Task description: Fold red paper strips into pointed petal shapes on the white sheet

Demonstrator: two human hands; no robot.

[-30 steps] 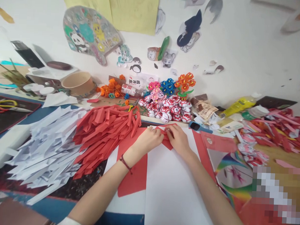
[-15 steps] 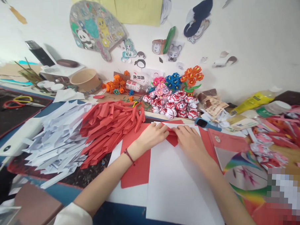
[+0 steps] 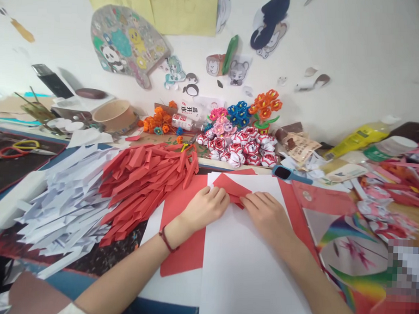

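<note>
A small piece of red paper [image 3: 233, 184] lies partly folded on white sheets [image 3: 247, 256], gripped along its near edge by both hands. My left hand [image 3: 207, 205] has its fingers closed on the left end of the fold. Thumb and fingers of my right hand [image 3: 264, 215] pinch the right end. Larger red sheets [image 3: 183, 239] stick out beneath the white ones on either side. To the left, folded red paper strips [image 3: 146, 177] lie heaped against a pile of folded white paper strips [image 3: 64, 206].
Red-and-white paper flowers [image 3: 241, 148] sit behind the sheets, near a blue smartwatch [image 3: 288, 173]. Scissors [image 3: 24, 150] lie at far left, and a white power strip [image 3: 16, 197] is beside the white pile. A glossy patterned folder [image 3: 351, 246] lies at right.
Both hands have drawn slightly nearer with the fold, and more of the red paper now shows beyond my fingers. The camera view has shifted a little.
</note>
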